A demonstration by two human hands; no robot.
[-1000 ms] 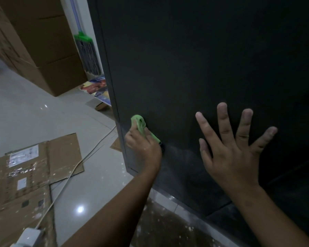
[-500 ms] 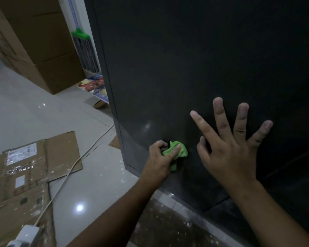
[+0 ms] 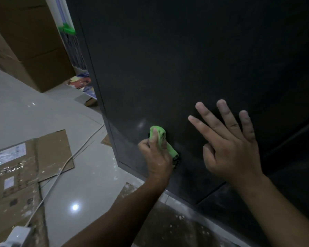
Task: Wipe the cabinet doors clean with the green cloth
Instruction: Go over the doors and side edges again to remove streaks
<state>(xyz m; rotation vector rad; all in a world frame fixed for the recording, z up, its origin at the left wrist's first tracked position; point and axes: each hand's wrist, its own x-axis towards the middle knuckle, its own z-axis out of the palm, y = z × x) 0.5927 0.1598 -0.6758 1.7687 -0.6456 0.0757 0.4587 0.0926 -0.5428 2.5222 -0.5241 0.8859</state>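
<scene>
Bright green cloth [image 3: 162,136], dk grey cabinet door [image 3: 168,68], brown cardboard [image 3: 52,148], white cable [image 3: 51,187], pale grey floor [image 3: 16,113]

Looks like a storeroom: stacked cardboard boxes [image 3: 34,50] at ten o'clock, flattened cardboard [image 3: 48,154] on a speckled tiled floor [image 3: 34,113] at eight o'clock.

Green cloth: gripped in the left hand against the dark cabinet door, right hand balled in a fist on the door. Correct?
Not quite. The head view shows the right hand open, fingers straight and spread against the cabinet door, not in a fist. The rest holds: the left hand grips the green cloth against the door.
</scene>
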